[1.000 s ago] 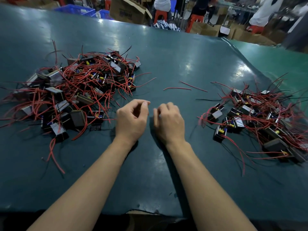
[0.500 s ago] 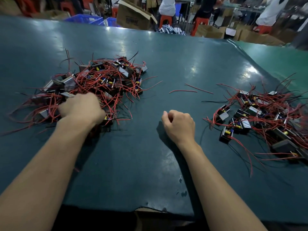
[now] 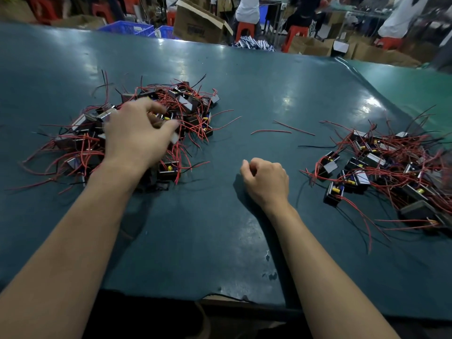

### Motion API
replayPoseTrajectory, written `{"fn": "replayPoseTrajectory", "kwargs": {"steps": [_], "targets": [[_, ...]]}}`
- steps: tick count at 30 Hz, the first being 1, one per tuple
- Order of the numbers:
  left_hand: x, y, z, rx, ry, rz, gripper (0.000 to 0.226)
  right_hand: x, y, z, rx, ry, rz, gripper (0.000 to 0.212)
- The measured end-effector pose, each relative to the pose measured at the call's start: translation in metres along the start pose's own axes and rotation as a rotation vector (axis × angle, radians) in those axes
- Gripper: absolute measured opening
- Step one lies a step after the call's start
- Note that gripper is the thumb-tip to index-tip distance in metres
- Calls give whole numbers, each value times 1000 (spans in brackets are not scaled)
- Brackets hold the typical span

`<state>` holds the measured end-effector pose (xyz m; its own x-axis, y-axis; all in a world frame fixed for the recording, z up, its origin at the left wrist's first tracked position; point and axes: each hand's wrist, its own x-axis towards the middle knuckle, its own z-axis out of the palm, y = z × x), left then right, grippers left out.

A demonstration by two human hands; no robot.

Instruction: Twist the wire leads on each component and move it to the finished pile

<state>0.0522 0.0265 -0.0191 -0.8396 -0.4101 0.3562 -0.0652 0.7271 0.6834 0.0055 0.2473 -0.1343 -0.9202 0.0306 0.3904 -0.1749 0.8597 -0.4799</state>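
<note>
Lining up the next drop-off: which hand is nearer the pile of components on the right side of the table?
Right. The right hand rests on the table beside the right pile, apart from it. The left hand is over the left pile.

No text can be read anywhere. The brown cardboard box (image 3: 195,26) behind the far edge of the desk (image 3: 220,216) bears a dark printed mark on its side, but it is too blurred to make out. The small parts in the two heaps show pale faces with no letters or numbers that can be told.
</note>
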Motion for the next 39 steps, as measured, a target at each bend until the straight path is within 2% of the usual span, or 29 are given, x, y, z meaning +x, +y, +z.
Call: {"fn": "replayPoseTrajectory", "kwargs": {"steps": [4,7,9,11,13,14,16,17,19,21,22,24,25,27,28,30,32,36,39], "targets": [[-10,32,10,-449,-37,117,24,1,0,-2,115,37,4,53],[-25,42,25,-743,-141,108,33,3,2,-10,563,30,107,53],[-34,41,42,-769,-213,99,43,5,4,-17,881,-9,212,53],[-44,36,65,-748,-325,45,48,7,9,-22,1056,-99,272,53],[-55,28,88,-739,-444,-32,40,7,12,-24,1079,-173,267,48],[-60,21,100,-715,-469,-37,31,6,12,-23,1056,-189,250,38],[-68,9,114,-687,-456,-34,20,4,11,-21,1004,-208,210,12],[-71,5,118,-697,-426,-39,20,4,11,-19,980,-212,199,6],[-72,-1,121,-711,-345,-10,22,6,11,-18,963,-182,210,9],[-75,-1,120,-663,-268,86,22,7,11,-19,1002,-120,246,12],[-76,-1,117,-583,-205,188,23,8,12,-20,1031,-93,261,12],[-77,-1,109,-319,-19,436,29,9,14,-20,1092,-48,295,11],[-74,-3,104,-184,84,501,29,10,16,-20,1118,-29,316,10],[-67,-8,91,48,191,437,29,12,16,-20,1152,-7,341,9],[-64,-12,85,172,165,354,29,12,16,-20,1155,-9,342,9],[-60,-23,78,458,-19,190,30,12,16,-19,1147,-21,339,9],[-60,-35,76,553,-145,99,32,10,16,-19,1134,-32,337,11],[-60,-39,75,509,-147,167,41,10,15,-20,1104,-28,323,12],[-66,-30,77,256,-157,360,35,10,16,-20,1118,-18,325,10]]}}
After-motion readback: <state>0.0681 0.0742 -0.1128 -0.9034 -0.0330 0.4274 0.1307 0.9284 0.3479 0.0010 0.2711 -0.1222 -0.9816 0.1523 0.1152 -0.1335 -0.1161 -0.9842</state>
